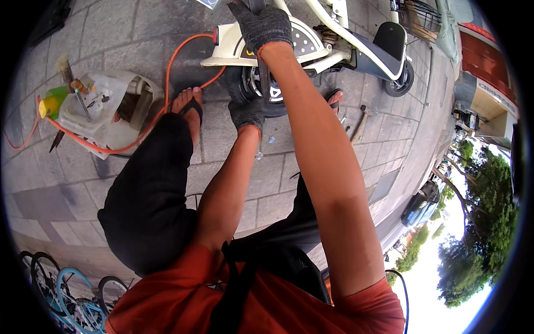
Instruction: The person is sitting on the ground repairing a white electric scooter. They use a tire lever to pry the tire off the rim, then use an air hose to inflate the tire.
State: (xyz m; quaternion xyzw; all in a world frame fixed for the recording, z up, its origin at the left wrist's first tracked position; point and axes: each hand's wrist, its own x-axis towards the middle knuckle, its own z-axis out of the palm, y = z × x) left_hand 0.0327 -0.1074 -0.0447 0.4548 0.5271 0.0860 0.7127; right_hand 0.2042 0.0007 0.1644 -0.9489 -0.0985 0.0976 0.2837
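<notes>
A cream electric scooter (pixel 222 53) with dotted side panels is in front of me at the top of the head view. My left hand (pixel 246 114), in a dark knitted glove with an orange cuff, grips the near lower edge of its black tyre (pixel 236 83); some fingers are hidden. My right hand (pixel 266 28), gloved alike, is wrapped over a dark flat bar (pixel 264 78) that runs down across the wheel. Part of that bar shows above my knuckles. The panel and my right forearm hide part of the wheel.
On the paving at left lies a cut-open whitish plastic container (pixel 89 117) with a brush (pixel 64 68) and a yellow-green bottle (pixel 53 102). An orange hose (pixel 168 83) loops past my left foot. A hammer (pixel 360 123) and a wrench (pixel 344 119) lie right. Bicycles (pixel 78 289) stand lower left.
</notes>
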